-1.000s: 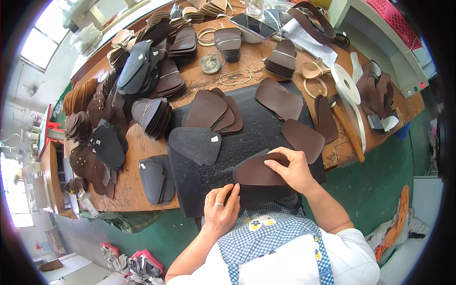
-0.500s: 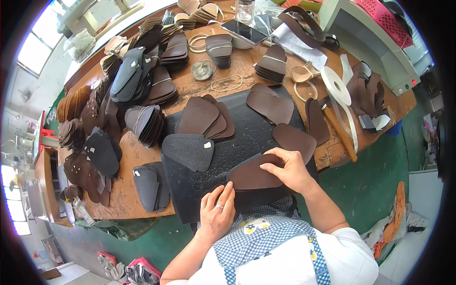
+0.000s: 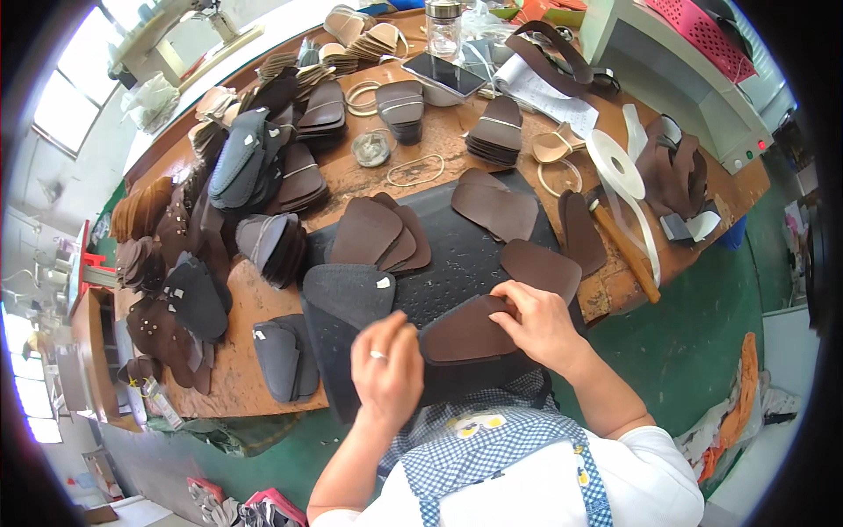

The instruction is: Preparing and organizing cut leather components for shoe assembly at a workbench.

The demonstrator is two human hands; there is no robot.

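Your brown piece (image 3: 465,334) lies on the near part of the black mat (image 3: 443,288), its right end pinched between your right hand's (image 3: 540,325) thumb and fingers. Your left hand (image 3: 386,369) has left its edge since half a second ago; it's blurred, half-curled, and I can't tell whether it holds anything. One grey piece (image 3: 349,294) lies just beyond it on the mat; right of the mat sit one hammer (image 3: 628,255) and one tape roll (image 3: 605,151).

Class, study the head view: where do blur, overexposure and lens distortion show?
Head view: the left hand is blurred, while the right hand on the brown piece looks crisper; head view: the upper-left window is washed nearly white; head view: edges of the workbench bow with fisheye distortion, and the picture's corners turn black.
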